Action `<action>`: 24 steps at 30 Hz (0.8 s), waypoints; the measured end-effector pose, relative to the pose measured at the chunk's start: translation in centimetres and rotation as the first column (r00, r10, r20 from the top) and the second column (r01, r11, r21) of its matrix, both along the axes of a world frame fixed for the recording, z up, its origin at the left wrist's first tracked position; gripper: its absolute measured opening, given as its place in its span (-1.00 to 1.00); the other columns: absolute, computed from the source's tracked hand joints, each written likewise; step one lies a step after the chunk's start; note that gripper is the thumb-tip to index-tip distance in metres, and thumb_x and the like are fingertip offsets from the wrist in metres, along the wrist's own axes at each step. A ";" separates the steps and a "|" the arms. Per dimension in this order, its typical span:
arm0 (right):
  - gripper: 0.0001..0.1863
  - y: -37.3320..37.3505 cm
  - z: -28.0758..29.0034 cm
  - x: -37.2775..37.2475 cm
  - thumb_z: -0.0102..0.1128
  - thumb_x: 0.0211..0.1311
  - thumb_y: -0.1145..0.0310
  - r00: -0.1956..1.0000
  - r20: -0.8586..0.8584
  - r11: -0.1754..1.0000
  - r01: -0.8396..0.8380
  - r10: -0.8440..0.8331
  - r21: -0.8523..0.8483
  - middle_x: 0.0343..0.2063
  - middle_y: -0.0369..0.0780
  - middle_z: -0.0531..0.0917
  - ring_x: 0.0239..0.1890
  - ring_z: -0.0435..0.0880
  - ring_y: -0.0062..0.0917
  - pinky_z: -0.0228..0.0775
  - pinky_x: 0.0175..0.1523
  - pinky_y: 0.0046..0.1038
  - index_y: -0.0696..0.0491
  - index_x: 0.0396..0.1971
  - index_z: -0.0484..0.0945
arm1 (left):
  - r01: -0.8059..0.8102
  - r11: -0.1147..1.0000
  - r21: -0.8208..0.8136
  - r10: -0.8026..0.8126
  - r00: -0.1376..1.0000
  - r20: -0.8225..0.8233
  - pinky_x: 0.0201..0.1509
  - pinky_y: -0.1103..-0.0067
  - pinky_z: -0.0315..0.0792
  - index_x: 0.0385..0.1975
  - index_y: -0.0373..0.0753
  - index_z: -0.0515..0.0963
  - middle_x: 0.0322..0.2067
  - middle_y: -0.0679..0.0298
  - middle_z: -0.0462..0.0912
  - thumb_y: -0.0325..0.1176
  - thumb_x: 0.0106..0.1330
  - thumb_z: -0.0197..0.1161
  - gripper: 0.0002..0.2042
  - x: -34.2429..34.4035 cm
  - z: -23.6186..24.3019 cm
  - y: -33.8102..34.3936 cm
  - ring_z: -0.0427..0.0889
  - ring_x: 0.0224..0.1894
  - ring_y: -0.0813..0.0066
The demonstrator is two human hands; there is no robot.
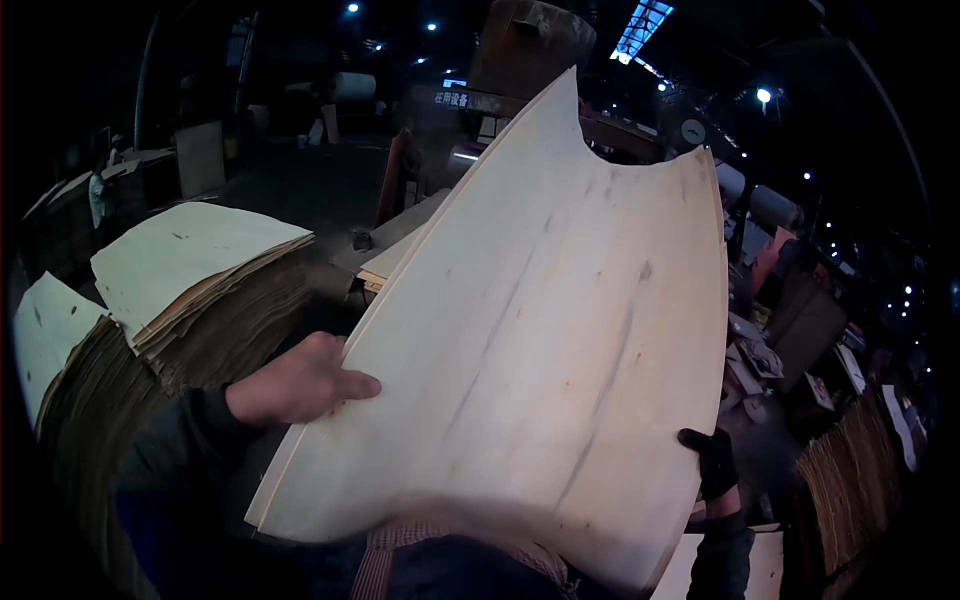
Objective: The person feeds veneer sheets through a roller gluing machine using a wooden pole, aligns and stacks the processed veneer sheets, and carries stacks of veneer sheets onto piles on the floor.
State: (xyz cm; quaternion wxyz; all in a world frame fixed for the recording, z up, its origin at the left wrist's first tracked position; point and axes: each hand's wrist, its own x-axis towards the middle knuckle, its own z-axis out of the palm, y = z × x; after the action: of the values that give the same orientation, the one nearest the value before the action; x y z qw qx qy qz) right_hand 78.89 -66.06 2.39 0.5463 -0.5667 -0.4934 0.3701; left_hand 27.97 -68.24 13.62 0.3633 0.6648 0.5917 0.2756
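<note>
A large, pale wood veneer sheet (540, 320) fills the middle of the head view, tilted up in front of me. Grey streaks and small knots mark its face, and the far edge bows into a deep curve. Both long edges look doubled, so more than one sheet may be in the hold. My left hand (295, 383), bare, grips the left edge with the thumb on top and the fingers hidden underneath. On the right edge, my right hand (715, 462) wears a dark glove, its thumb over the rim. The other fingers of that hand are hard to see.
Tall veneer stacks (200, 260) stand to my left. Another stack (860, 480) is at the right, near scattered boards and scraps. Pale sheets (765, 565) lie below my right forearm. A rusty machine drum (530, 45) rises beyond the sheet. A person (100, 200) stands far left.
</note>
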 end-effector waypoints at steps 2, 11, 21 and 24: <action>-0.66 6.5 -0.1 -0.2 0.22 -0.11 0.47 0.997 0.007 0.997 -0.077 0.077 -0.002 -0.38 -0.18 0.62 -0.39 0.61 -0.51 0.45 -0.23 -0.49 0.25 -0.24 0.51 | -0.029 1.000 0.002 0.029 0.998 0.060 -0.59 0.64 0.29 -0.39 -0.47 0.53 -0.71 0.28 0.44 -0.33 0.15 0.19 -0.75 -0.4 0.2 5.2 0.36 -0.69 0.64; -0.68 37.5 -0.9 0.9 0.24 -0.09 0.45 0.994 -0.033 0.994 -0.106 0.106 0.008 -0.41 -0.20 0.62 -0.41 0.59 -0.55 0.43 -0.25 -0.52 0.23 -0.26 0.53 | -0.117 0.993 0.016 0.117 0.993 0.037 -0.44 0.62 0.36 -0.25 -0.43 0.52 -0.51 0.26 0.55 -0.40 0.13 0.20 -0.75 -1.7 -1.8 34.4 0.44 -0.54 0.59; -0.60 75.9 -13.6 10.7 0.34 -0.15 0.25 0.950 0.273 0.933 -0.042 0.148 -0.359 -0.45 -0.15 0.62 -0.41 0.56 -0.50 0.41 -0.26 -0.46 0.23 -0.34 0.57 | -0.123 0.991 -0.062 0.056 0.774 -0.630 -0.45 0.52 0.40 -0.37 -0.42 0.54 -0.58 0.18 0.55 -0.18 -0.04 0.30 -0.62 -11.6 -11.7 76.5 0.50 -0.60 0.42; -0.62 75.5 -18.3 12.0 0.36 -0.15 0.26 0.998 0.066 0.886 0.052 -0.024 -0.461 -0.47 -0.21 0.60 -0.40 0.55 -0.52 0.38 -0.25 -0.48 0.20 -0.34 0.56 | -0.356 0.897 -0.261 0.150 0.802 -0.578 -0.45 0.45 0.42 -0.33 -0.42 0.52 -0.53 0.14 0.57 -0.24 -0.11 0.35 -0.60 -15.7 -17.1 78.0 0.53 -0.57 0.40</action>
State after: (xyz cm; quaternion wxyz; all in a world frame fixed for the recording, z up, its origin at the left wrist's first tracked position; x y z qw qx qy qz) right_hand 90.89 9.47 -15.94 0.3883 -0.7004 -0.3958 0.4495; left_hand 12.26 9.80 -3.48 0.2537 0.5513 0.7947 0.0103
